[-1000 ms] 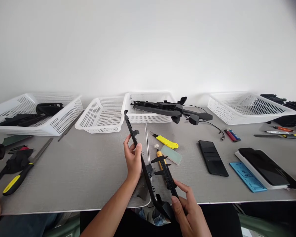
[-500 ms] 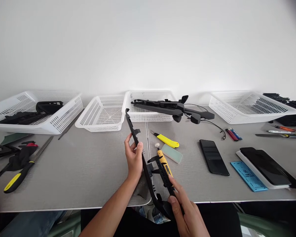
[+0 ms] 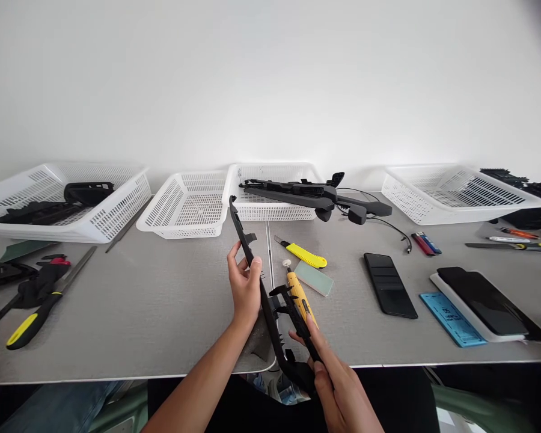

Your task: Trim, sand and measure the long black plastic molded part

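Note:
Upright and tilted over the table's front edge, a long thin black plastic part is gripped at its upper half by my left hand. My right hand holds a black caliper, its jaws close beside a small tab on the part. The part's thick lower end lies close to my right hand. Beneath the caliper, a yellow pen-like tool with a round white tip rests on the table, near a yellow cutter knife and a pale green block.
White baskets line the wall; one holds long black parts that stick out to the right. Phones, a blue packet and lighters lie to the right. Files and black parts lie left.
The caliper has moved slightly left, its jaws closer to the part's tab. Fingers of my right hand now show left of the caliper. My left hand keeps its hold.

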Action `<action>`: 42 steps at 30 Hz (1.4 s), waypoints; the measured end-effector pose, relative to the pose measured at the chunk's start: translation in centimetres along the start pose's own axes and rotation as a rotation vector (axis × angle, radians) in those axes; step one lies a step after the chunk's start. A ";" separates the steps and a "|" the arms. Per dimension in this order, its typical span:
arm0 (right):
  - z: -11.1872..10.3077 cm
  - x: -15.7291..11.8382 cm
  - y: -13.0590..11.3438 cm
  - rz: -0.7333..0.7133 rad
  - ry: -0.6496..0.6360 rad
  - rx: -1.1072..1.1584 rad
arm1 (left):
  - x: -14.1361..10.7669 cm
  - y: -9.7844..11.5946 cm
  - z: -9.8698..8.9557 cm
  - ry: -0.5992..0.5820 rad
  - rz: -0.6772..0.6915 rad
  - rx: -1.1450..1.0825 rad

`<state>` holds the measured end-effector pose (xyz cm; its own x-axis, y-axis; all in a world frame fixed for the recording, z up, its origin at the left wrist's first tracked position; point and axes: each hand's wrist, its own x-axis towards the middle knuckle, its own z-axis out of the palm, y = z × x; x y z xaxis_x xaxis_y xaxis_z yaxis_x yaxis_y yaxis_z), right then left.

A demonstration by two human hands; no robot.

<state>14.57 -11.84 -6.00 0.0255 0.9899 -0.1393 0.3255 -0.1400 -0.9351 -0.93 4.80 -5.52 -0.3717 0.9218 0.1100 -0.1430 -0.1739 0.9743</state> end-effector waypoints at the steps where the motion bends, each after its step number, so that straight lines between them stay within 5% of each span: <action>1: 0.0 0.0 0.0 0.002 0.003 -0.001 | 0.0 0.0 0.0 -0.001 -0.008 -0.004; 18: 0.0 -0.4 0.5 0.003 0.024 0.016 | -0.2 1.3 0.3 -0.007 -0.043 0.040; 31: -0.6 0.3 0.2 0.182 -0.090 0.440 | -0.2 1.0 -0.1 -0.020 -0.025 0.069; 42: 0.0 0.3 0.6 0.216 -0.111 0.459 | -0.2 1.0 -0.2 -0.035 -0.068 0.055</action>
<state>14.80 -11.64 -6.59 -0.0619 0.9328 -0.3551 -0.1247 -0.3602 -0.9245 -1.15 4.38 -4.62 -0.3308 0.9424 0.0490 -0.1162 -0.0922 0.9889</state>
